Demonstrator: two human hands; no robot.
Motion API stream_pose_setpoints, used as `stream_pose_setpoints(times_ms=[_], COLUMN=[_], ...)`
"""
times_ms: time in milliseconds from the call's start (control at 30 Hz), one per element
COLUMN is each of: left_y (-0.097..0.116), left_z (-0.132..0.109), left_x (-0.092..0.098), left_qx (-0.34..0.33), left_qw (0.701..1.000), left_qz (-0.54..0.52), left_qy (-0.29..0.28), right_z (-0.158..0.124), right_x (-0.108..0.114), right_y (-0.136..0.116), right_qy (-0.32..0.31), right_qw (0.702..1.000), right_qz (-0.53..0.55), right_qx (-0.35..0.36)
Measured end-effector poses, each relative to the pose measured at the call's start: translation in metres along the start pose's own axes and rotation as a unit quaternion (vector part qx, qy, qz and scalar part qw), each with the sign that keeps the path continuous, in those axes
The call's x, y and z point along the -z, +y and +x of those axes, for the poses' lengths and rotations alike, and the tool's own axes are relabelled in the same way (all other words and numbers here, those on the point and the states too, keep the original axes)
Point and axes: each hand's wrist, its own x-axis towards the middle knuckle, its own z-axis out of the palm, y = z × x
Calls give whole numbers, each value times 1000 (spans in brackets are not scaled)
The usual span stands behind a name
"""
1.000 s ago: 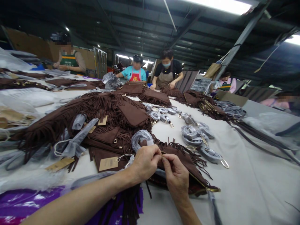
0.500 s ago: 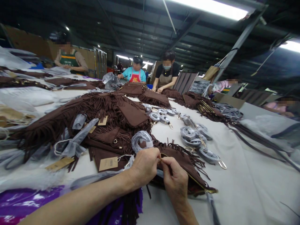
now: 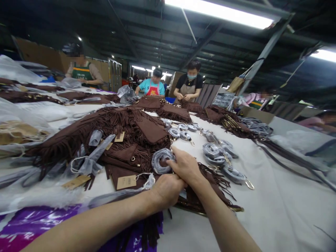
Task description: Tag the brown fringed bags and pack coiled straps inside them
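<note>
A brown fringed bag (image 3: 214,185) lies in front of me, its gold zipper edge toward me. My left hand (image 3: 169,189) is closed at the bag's near left edge; what its fingers grip is mostly hidden by the hand itself. My right hand (image 3: 186,164) crosses over it, thumb and fingers closed on the right side of a coiled strap (image 3: 159,161) in clear wrap. That coil rests over other brown bags. Just left of my hands, a tan paper tag (image 3: 126,182) on a white string lies on a bag.
More wrapped strap coils (image 3: 214,152) with gold clips lie to the right. A heap of fringed bags (image 3: 115,122) spreads leftward, with plastic wrapping and a purple bag (image 3: 39,224) nearer me. Across the white table (image 3: 273,196), several co-workers (image 3: 189,84) handle items.
My right hand has left the bag's opening, moving up and left onto the coiled strap. My left hand has lowered slightly and stays closed at the bag.
</note>
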Motion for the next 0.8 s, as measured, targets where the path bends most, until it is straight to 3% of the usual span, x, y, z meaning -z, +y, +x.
stream_pose_setpoints(times_ms=[100, 233, 333, 400, 500, 567, 667, 800], left_y=[-7, -35, -55, -57, -43, -31, -24, -30], left_z=[-20, -40, -37, -31, -24, -23, -25, -21], left_x=[24, 52, 62, 65, 60, 52, 37, 30], left_qx=[-31, 120, 197, 180, 53, -21, -43, -4], left_qw=[983, 923, 891, 920, 984, 994, 991, 995], left_qz=[-162, -331, -358, -317, -169, -43, 71, 86], left_qy=[80, 152, 196, 142, -21, -93, -105, -52], right_z=[8, -16, -56, -90, -139, -164, -186, -187], right_x=[-2, 14, 26, 28, 17, 7, -5, -5], right_y=[10, 16, 7, 3, 8, 15, 19, 11], right_qy=[-23, -51, 9, 78, 140, 170, 192, 220], right_qw=[999, 993, 990, 985, 955, 922, 905, 909], right_qz=[46, 102, 124, 89, -48, -135, -179, -180], right_qx=[-5, 7, 60, 127, 257, 320, 335, 305])
